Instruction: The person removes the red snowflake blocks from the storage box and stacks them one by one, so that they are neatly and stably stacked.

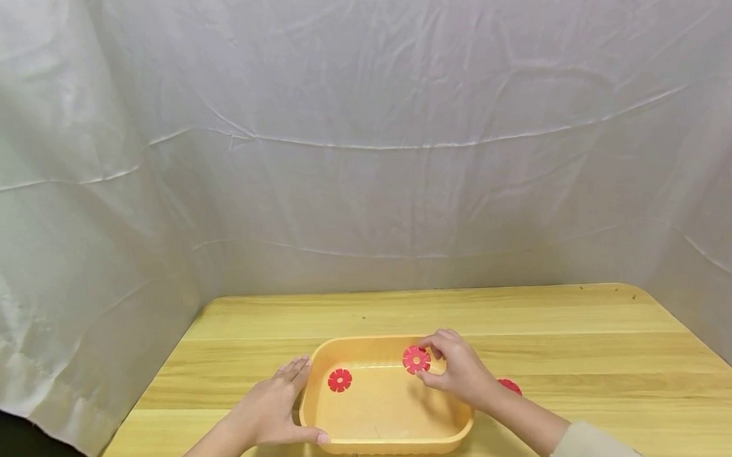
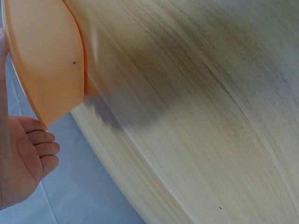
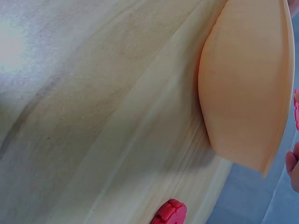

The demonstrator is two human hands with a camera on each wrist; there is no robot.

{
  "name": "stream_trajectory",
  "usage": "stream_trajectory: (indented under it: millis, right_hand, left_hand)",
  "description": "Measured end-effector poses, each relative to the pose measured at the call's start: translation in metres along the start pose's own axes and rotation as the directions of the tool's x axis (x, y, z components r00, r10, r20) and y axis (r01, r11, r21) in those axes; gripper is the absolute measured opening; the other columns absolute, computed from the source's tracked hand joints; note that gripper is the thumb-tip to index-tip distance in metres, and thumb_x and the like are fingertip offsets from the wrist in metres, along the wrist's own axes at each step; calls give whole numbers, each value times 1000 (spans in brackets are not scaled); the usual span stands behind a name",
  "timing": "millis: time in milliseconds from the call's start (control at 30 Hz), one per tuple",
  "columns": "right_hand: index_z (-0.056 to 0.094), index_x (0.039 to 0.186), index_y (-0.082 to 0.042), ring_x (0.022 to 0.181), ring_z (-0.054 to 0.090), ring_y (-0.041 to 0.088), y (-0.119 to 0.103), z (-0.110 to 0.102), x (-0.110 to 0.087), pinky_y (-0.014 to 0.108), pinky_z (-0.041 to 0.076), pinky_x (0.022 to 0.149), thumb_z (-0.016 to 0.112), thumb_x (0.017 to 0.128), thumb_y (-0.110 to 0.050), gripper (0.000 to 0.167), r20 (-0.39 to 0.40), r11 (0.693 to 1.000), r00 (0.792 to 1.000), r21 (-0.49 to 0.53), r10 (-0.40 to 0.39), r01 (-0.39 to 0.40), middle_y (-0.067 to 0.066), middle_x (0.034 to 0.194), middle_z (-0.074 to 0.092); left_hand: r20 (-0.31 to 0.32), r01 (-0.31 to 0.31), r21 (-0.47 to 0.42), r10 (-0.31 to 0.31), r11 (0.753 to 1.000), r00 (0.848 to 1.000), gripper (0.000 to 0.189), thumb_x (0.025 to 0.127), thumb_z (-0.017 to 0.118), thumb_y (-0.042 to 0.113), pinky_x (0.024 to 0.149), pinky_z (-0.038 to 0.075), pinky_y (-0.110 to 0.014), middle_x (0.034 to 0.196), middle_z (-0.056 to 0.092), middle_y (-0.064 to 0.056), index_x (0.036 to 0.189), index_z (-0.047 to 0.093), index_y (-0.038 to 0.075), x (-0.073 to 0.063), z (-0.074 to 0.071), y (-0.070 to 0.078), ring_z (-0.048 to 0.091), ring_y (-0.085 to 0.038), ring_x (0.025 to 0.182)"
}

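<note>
A yellow-orange plastic tray with rounded corners stands near the table's front edge. My left hand holds its left end, the thumb on the front left rim and the fingers along the outer left side. Between thumb and fingertips my right hand pinches a red flower-shaped plastic piece over the tray's right back part. Another red notched flower piece lies inside the tray at the left. More red flower pieces lie on the table right of the tray, partly hidden behind the right forearm in the head view.
The wood-grain table reaches back to a hanging pale cloth, which also encloses both sides. Past the table's left edge a dark area shows below the cloth.
</note>
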State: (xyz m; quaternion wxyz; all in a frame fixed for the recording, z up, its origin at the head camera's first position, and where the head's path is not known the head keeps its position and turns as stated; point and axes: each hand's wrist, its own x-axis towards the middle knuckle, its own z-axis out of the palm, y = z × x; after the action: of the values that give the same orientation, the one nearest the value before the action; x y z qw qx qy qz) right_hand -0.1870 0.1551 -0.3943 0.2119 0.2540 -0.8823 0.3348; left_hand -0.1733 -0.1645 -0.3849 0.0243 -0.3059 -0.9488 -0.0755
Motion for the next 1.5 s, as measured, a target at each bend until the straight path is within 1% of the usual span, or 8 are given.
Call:
stream_trajectory:
  millis: [133, 233, 367, 633, 900, 1133, 1300, 1500]
  right_hand:
    - [65, 90, -2, 70, 38, 4, 2, -2, -2, 15, 38, 58, 80, 62, -4, 32, -8, 1000, 1000, -1, -8, 8, -5, 68, 44]
    - [64, 90, -2, 69, 40, 7, 4, -5, -2, 15, 37, 57, 81, 62, -3, 32, -21, 1000, 1000, -7, -12, 12, -4, 68, 44]
    - [65, 90, -2, 69, 40, 8, 6, -8, -3, 15, 36, 57, 81, 61, -2, 33, -30, 1000, 1000, -8, 2, -2, -5, 68, 43]
    - [65, 89, -2, 69, 37, 2, 9, -12, -10, 14, 37, 55, 80, 60, -1, 33, -64, 1000, 998, -24, 2, -4, -9, 68, 41]
    - [65, 90, -1, 68, 39, 4, 13, -17, -16, 18, 42, 55, 81, 61, -2, 33, -65, 999, 998, -42, 27, -29, -7, 67, 42]
    - [64, 89, -3, 69, 40, 4, 13, -22, -16, 18, 40, 56, 81, 61, -2, 33, -85, 998, 996, -61, 20, -25, -8, 69, 42]
    - [65, 89, -4, 68, 40, 5, 15, -25, -19, 18, 40, 56, 81, 61, -1, 33, -106, 998, 994, -56, 23, -29, -8, 69, 43]
    - [65, 89, -4, 68, 40, 4, 21, -27, -21, 18, 40, 56, 82, 61, -4, 33, -122, 996, 992, -80, 24, -34, -9, 68, 43]
  left_hand:
    - [-13, -4, 6, 4, 1000, 1000, 114, 64, 56, 80, 93, 48, -51, 140, 42, -26, 133, 42, -10, 0, 0, -1, 43, -40, 128]
    - [-20, -8, 8, 8, 1000, 1000, 116, 64, 54, 82, 92, 48, -51, 139, 42, -27, 133, 43, -10, 0, 0, 0, 44, -40, 127]
    - [-16, -6, 7, 7, 1000, 1000, 115, 64, 55, 81, 92, 49, -51, 139, 42, -27, 133, 42, -10, 0, 0, 0, 44, -40, 127]
    - [-8, 1, 4, -1, 1000, 1000, 114, 64, 56, 80, 94, 48, -51, 140, 41, -26, 134, 42, -9, -2, -1, 1, 43, -40, 128]
    - [-9, -8, 3, 8, 1000, 1000, 114, 65, 54, 81, 95, 47, -51, 140, 42, -27, 133, 42, -10, -3, -1, 2, 43, -40, 128]
    - [-17, -2, 1, 2, 1000, 1000, 114, 64, 56, 79, 94, 47, -51, 139, 42, -27, 133, 42, -10, -3, -1, 1, 44, -40, 127]
    - [-8, 0, -6, 0, 1000, 1000, 114, 65, 56, 79, 94, 47, -52, 140, 41, -27, 134, 41, -10, -3, 0, 1, 43, -41, 128]
    - [-5, -2, -6, 2, 1000, 1000, 114, 65, 56, 79, 95, 46, -52, 140, 41, -27, 134, 41, -10, -2, 0, 0, 42, -42, 128]
